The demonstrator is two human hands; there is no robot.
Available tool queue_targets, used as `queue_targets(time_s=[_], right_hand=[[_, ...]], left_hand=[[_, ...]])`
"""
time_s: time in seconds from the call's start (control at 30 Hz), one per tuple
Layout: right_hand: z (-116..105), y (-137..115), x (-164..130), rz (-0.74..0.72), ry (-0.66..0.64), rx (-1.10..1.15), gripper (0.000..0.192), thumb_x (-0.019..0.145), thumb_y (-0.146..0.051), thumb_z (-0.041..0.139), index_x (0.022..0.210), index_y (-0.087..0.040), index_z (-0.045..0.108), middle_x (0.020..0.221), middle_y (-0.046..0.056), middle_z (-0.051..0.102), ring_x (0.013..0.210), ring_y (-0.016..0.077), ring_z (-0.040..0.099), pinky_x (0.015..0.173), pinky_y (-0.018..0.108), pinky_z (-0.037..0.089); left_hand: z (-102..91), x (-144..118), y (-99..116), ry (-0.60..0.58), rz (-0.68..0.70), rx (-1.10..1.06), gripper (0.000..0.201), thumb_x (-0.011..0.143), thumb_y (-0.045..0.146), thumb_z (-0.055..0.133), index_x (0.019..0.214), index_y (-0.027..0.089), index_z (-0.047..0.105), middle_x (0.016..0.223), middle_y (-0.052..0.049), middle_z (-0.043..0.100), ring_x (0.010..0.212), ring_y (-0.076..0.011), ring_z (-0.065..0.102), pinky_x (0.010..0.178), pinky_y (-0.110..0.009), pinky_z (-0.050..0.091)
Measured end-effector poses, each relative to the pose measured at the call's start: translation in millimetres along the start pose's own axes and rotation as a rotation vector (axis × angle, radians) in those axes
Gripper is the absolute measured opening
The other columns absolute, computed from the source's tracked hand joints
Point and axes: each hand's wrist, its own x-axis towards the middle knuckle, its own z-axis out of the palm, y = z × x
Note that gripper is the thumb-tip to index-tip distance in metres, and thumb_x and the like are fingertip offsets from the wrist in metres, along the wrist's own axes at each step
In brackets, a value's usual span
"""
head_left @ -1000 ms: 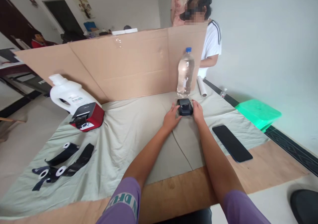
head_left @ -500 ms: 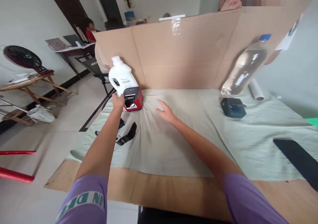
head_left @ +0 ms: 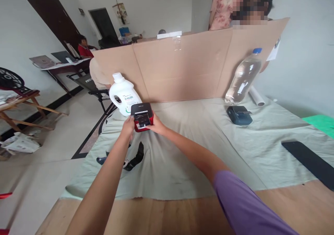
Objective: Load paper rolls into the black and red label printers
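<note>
A small red and black label printer (head_left: 142, 109) is held between my two hands near the far left of the cloth. My left hand (head_left: 128, 128) grips its left side. On its right side my right hand (head_left: 158, 124) has its fingers against the casing, the thumb near the front. Just behind the printer stands a large white detergent jug (head_left: 125, 94) with a handle. Nearer to me, a dark strap-like item (head_left: 137, 158) lies on the cloth, partly hidden by my left forearm. Whether the printer is lifted off the cloth I cannot tell.
A cardboard screen (head_left: 182, 68) runs along the back. On the right stand a clear bottle (head_left: 242, 77) with a blue cap, a dark boxy device (head_left: 239, 115) and a white roll (head_left: 257, 96). A dark flat phone-like slab (head_left: 310, 163) lies near the right edge. People are beyond the screen.
My right hand has come left and closed on the printer's right side. The printer has turned more upright and shifted slightly right of the jug. My head view has shifted too.
</note>
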Motion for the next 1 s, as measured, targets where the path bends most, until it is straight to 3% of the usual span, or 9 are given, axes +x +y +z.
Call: queue_targets(time_s=[0.07,0.17,0.3,0.4,0.63,1.0], right_hand=[[-28.3,-6.7,-25.2,-0.030,0.059,-0.078,0.106,0.066,-0.033,0.085,0.155,-0.023,0.030,0.149,0.010,0.051,0.142,0.0367,0.039,0.118,0.050,0.030],[-74.5,-14.9,-72.0,-0.094,0.126,-0.218,0.100,0.072,-0.039,0.079,0.157,-0.024,0.028,0.152,0.009,0.047,0.142,0.0365,0.038,0.119,0.048,0.029],[-125.3,-15.7,-140.6,-0.079,0.213,-0.393,0.105,0.077,-0.039,0.071,0.161,-0.021,0.012,0.158,0.014,0.037,0.140,0.0359,0.038,0.119,0.053,0.028],[-148.1,-10.1,-180.7,-0.021,0.249,-0.462,0.105,0.079,-0.039,0.066,0.162,-0.021,0.005,0.160,0.015,0.032,0.135,0.0352,0.041,0.117,0.055,0.030],[-165.3,6.6,-214.9,-0.036,0.300,-0.519,0.103,0.080,-0.038,0.066,0.161,-0.019,0.006,0.157,0.017,0.035,0.136,0.0354,0.039,0.117,0.056,0.032],[-165.0,26.7,-221.4,-0.107,0.343,-0.524,0.102,0.081,-0.042,0.068,0.161,-0.017,0.008,0.158,0.019,0.034,0.135,0.0399,0.042,0.113,0.061,0.036]], left_hand=[[14.9,-35.2,4.0,-0.108,0.027,-0.067,0.041,0.098,0.029,0.046,0.136,0.020,0.059,0.131,-0.007,0.068,0.123,-0.0213,0.063,0.111,-0.042,0.047],[44.8,-96.5,6.3,-0.166,0.175,-0.031,0.047,0.100,0.043,0.046,0.143,0.025,0.054,0.154,-0.003,0.050,0.145,-0.0205,0.043,0.123,-0.037,0.031],[87.4,-166.8,-0.1,-0.244,0.282,-0.053,0.057,0.104,0.052,0.033,0.155,0.028,0.038,0.162,0.000,0.036,0.151,-0.0181,0.031,0.126,-0.034,0.026],[111.5,-197.5,-9.6,-0.321,0.339,-0.055,0.058,0.104,0.052,0.030,0.158,0.029,0.033,0.163,0.001,0.035,0.152,-0.0163,0.030,0.126,-0.032,0.026],[135.7,-218.9,-28.4,-0.372,0.408,-0.013,0.058,0.106,0.049,0.026,0.159,0.027,0.031,0.162,-0.001,0.038,0.152,-0.0162,0.029,0.126,-0.032,0.026],[136.7,-227.2,-33.6,-0.406,0.323,-0.168,0.059,0.103,0.052,0.037,0.156,0.027,0.037,0.164,0.001,0.033,0.154,-0.0190,0.024,0.129,-0.034,0.018]])
